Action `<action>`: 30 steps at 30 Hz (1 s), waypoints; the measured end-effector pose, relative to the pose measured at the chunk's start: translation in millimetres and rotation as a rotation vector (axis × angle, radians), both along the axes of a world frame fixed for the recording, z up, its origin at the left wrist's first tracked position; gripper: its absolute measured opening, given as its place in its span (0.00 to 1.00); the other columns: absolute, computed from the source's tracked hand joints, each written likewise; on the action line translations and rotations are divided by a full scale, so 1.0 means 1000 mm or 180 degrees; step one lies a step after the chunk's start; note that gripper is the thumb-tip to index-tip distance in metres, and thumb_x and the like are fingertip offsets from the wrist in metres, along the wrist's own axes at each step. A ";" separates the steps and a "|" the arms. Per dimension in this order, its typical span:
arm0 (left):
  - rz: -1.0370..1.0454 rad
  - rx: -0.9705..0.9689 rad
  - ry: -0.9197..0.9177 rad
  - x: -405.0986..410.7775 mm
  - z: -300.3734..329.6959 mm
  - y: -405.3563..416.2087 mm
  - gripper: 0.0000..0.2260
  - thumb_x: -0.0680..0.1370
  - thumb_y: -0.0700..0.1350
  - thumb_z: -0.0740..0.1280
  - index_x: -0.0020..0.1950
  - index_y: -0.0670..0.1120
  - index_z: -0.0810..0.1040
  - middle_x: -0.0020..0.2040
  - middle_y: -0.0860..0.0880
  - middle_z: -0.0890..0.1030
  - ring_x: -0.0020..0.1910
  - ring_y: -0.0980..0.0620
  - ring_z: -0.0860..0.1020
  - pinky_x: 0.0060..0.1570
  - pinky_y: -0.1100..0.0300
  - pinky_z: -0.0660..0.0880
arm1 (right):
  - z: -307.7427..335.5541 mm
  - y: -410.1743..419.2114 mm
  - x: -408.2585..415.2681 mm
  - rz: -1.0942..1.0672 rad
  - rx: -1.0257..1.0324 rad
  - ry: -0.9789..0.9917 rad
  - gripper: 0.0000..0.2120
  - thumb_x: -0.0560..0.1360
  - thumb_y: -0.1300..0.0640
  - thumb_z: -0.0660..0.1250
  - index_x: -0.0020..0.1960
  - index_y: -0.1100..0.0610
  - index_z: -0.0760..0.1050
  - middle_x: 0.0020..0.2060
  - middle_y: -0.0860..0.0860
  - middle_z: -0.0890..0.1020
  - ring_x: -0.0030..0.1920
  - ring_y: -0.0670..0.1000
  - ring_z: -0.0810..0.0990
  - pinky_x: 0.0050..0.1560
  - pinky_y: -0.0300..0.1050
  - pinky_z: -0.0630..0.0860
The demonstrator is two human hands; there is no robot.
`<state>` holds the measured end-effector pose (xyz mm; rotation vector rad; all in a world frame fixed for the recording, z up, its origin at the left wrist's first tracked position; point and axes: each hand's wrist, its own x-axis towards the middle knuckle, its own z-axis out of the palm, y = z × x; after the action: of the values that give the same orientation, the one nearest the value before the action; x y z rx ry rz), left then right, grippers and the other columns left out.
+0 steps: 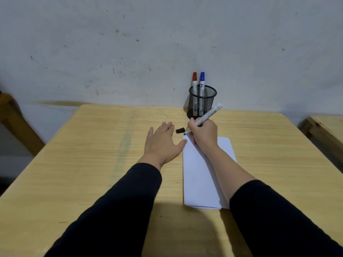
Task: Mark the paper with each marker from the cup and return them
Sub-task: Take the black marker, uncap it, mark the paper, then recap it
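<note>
At the far left edge, part of a brown wooden frame (11,115) stood against the scuffed pale wall (130,43). A light wooden table (83,173) filled most of the view, with a faint greenish streak running down its left half. Your left forearm, in a dark sleeve (115,206), reached forward over the table. Your left hand (162,143) lay flat, palm down, on the bare wood, fingers spread and holding nothing, its thumb touching the left edge of the white paper (196,179). Just beyond that hand's fingertips, a small black cap (180,130) lay on its side on the table, between your 2 hands. The paper lay lengthwise in front of you, right of centre, and looked folded along its near edge. Your right hand (203,133) rested on the paper's far end, fingers pinched around a white marker (206,116) in a writing grip. Its uncapped black tip pointed down and to the left, at or just off the paper's far left corner; I could not tell whether it touched. The marker's tail tilted up and to the right. Behind that hand, against the wall, stood a black mesh cup (202,102) holding 2 upright markers: a red-capped marker (194,83) on the left and a blue-capped marker (202,83) on the right, side by side. At the far right, the corner of another wooden table (323,132) showed.
</note>
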<state>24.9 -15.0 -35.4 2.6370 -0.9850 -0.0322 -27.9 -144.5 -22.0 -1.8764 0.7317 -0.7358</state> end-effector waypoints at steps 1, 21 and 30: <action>0.0004 0.0003 0.0010 0.000 0.000 0.000 0.34 0.76 0.65 0.54 0.77 0.48 0.56 0.79 0.53 0.55 0.78 0.55 0.49 0.76 0.48 0.44 | 0.000 0.001 0.000 0.0017 -0.0009 0.0011 0.17 0.73 0.53 0.64 0.33 0.65 0.79 0.16 0.47 0.75 0.20 0.44 0.73 0.27 0.34 0.72; -0.0035 -0.0336 -0.0157 0.010 0.027 -0.007 0.20 0.79 0.56 0.61 0.70 0.55 0.69 0.64 0.52 0.78 0.65 0.49 0.72 0.61 0.49 0.65 | 0.045 -0.021 -0.008 0.0184 0.1813 -0.0245 0.14 0.75 0.49 0.67 0.42 0.61 0.74 0.32 0.55 0.77 0.28 0.50 0.75 0.29 0.41 0.79; 0.0115 -0.1508 0.0812 0.019 0.034 -0.021 0.05 0.76 0.42 0.67 0.49 0.47 0.82 0.48 0.47 0.82 0.46 0.49 0.80 0.44 0.58 0.76 | 0.063 -0.037 -0.025 0.0552 0.2143 -0.0528 0.04 0.77 0.64 0.64 0.50 0.66 0.74 0.37 0.58 0.80 0.34 0.51 0.77 0.32 0.34 0.79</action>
<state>43.7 -36.0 -1.3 2.1528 -0.7492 -0.1094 -52.8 -181.2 41.1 -1.2305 0.6028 -0.4487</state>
